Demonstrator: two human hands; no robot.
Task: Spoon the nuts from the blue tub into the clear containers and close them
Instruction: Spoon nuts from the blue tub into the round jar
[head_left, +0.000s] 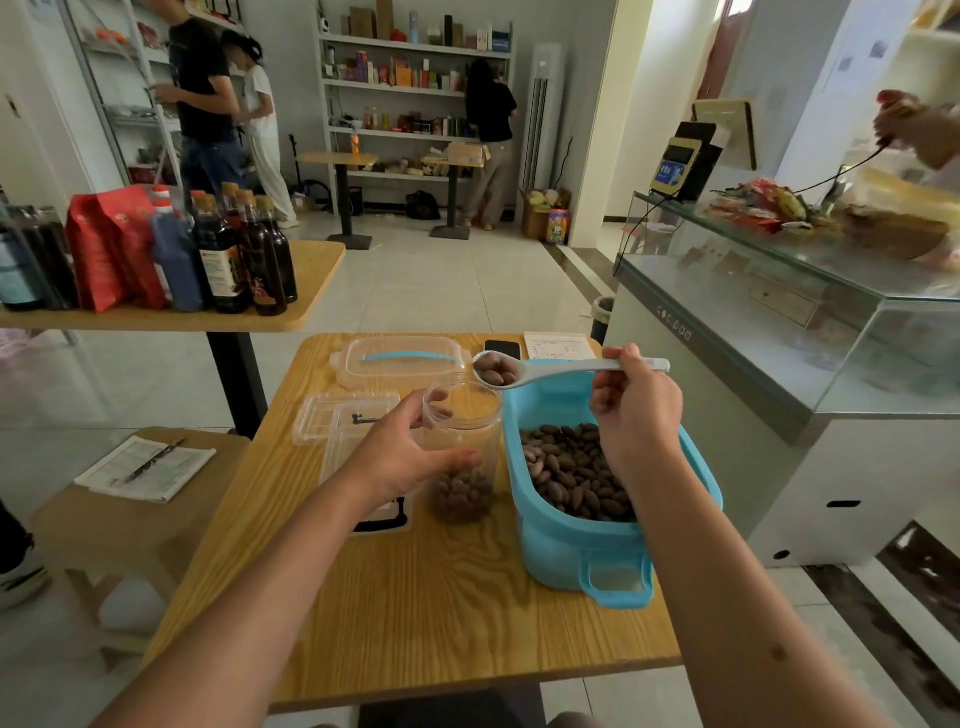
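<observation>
A blue tub (571, 551) full of brown nuts (571, 467) stands on the right of the wooden table (441, 597). To its left is a clear round jar (464, 415), lidless, with a low layer of nuts at the bottom. My left hand (400, 457) grips the jar's side. My right hand (634, 405) holds a white spoon (545, 366) by the handle. The spoon's bowl carries a few nuts and hovers just above the jar's right rim.
A clear tub lid with a blue strip (400, 361) lies at the table's back. A clear box with its lid (343, 421) lies left of the jar. A phone (503, 347) and paper (558, 345) are at the far edge. A glass counter (779, 322) stands right.
</observation>
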